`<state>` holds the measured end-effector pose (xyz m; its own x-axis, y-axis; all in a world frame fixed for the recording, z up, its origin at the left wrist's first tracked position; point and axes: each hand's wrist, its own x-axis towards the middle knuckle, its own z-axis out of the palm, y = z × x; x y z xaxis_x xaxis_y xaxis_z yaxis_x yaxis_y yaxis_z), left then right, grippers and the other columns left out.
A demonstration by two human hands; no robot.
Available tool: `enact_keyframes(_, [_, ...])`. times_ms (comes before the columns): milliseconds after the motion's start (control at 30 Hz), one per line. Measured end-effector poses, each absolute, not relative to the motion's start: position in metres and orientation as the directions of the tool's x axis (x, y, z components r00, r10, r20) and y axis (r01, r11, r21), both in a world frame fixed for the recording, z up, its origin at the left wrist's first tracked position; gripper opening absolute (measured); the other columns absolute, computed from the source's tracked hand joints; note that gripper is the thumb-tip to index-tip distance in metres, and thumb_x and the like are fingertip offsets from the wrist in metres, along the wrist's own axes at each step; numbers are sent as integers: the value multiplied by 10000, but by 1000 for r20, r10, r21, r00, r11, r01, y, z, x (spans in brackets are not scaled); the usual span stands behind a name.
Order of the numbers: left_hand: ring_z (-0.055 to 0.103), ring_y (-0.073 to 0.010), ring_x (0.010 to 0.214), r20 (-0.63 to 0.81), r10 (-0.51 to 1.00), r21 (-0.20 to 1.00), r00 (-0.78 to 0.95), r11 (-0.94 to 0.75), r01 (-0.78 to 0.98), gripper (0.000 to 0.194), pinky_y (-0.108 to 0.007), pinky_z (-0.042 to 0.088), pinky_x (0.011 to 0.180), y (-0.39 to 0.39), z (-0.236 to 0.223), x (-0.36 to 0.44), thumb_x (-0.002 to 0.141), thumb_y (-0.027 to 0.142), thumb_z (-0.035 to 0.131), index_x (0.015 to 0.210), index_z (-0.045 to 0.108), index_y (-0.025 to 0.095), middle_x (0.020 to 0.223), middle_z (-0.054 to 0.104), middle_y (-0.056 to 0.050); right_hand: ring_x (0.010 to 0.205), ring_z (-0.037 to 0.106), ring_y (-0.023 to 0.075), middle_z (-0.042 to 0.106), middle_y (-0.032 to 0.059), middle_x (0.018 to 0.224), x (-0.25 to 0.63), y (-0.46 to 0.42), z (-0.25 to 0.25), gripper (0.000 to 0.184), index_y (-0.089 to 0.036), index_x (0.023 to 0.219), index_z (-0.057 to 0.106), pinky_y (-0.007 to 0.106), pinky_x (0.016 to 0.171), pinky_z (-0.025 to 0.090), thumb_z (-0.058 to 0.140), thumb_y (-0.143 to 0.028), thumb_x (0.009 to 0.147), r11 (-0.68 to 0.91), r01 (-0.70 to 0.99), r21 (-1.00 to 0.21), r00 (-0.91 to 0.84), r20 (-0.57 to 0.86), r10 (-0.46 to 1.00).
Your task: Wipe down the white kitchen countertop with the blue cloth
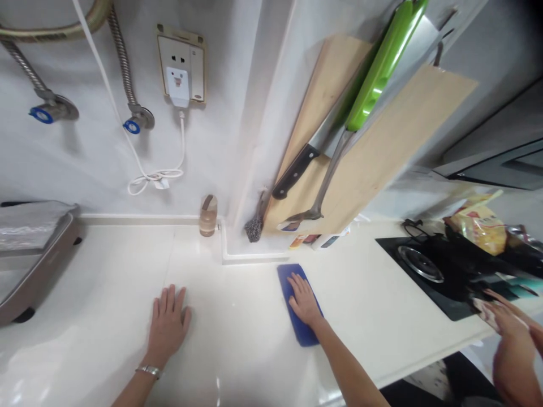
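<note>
My left hand (168, 323) lies flat on the white countertop (237, 339) with fingers stretched out and nothing in it; a metal bracelet sits on its wrist. My right hand (304, 299) presses flat, fingers extended, on a folded blue cloth (294, 328) that lies on the counter near the wall corner. The cloth shows above and below the hand.
A small brown jar (207, 215) and a steel scourer (253, 229) stand at the wall. Wooden boards (373, 152), a knife (297, 169) and a green board (377, 73) lean in the corner. A gas hob (428, 271) sits right, another person's hands (504, 328) beside it. An appliance (29, 254) sits left.
</note>
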<state>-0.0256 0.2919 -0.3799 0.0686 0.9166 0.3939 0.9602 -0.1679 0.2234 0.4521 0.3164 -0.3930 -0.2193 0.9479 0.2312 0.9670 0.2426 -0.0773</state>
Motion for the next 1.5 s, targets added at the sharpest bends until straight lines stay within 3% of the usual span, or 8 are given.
enact_keyframes(233, [274, -390, 1500, 397, 914, 195, 81, -171, 966, 578, -622, 274, 1189, 291, -382, -27, 971, 396, 341, 1426, 526, 90, 1561, 403, -236, 1502, 271, 275, 368, 126, 1599, 456, 330, -392, 615, -141, 1497, 405, 501, 1226, 274, 390, -254, 893, 249, 967, -55, -232, 222, 947])
enact_keyframes(567, [354, -426, 1453, 430, 898, 144, 90, -167, 975, 548, -625, 303, 1167, 288, -386, -25, 948, 335, 425, 1415, 550, 76, 1544, 415, -258, 1510, 252, 312, 353, 154, 1605, 384, 332, -397, 640, -88, 1500, 412, 505, 1224, 238, 384, -218, 874, 158, 981, 116, -181, 220, 959])
enact_keyframes(833, [347, -413, 1461, 386, 920, 167, 61, -134, 977, 547, -615, 301, 1173, 285, -384, -23, 934, 326, 454, 1422, 547, 95, 1551, 409, -246, 1516, 234, 346, 294, 168, 1624, 265, 328, -381, 666, -100, 1530, 365, 532, 1233, 194, 432, -329, 908, 248, 968, 28, -250, 161, 955])
enact_keyframes(1067, [351, -396, 1464, 386, 921, 178, 47, -124, 976, 556, -595, 298, 1185, 284, -385, -25, 931, 333, 470, 1439, 535, 117, 1558, 407, -228, 1537, 171, 342, 222, 158, 1650, 204, 295, -368, 692, -106, 1557, 294, 551, 1243, 200, 436, -399, 946, 482, 873, -76, -468, 153, 871])
enact_keyframes(1267, [360, -396, 1459, 381, 923, 215, 46, -137, 967, 553, -594, 293, 1186, 286, -384, -29, 934, 354, 468, 1419, 552, 101, 1551, 417, -233, 1553, 106, 300, 153, 95, 1676, 225, 243, -365, 710, -190, 1587, 213, 537, 1266, 190, 456, -350, 940, 589, 790, -169, -573, 134, 808])
enact_keyframes(1500, [342, -410, 1464, 390, 918, 174, 77, -155, 973, 562, -611, 275, 1182, 292, -386, -30, 957, 371, 400, 1412, 552, 77, 1540, 423, -255, 1552, 137, 269, 164, 46, 1680, 322, 186, -368, 752, -243, 1583, 233, 545, 1250, 261, 471, -229, 870, 514, 827, -227, -494, 143, 858])
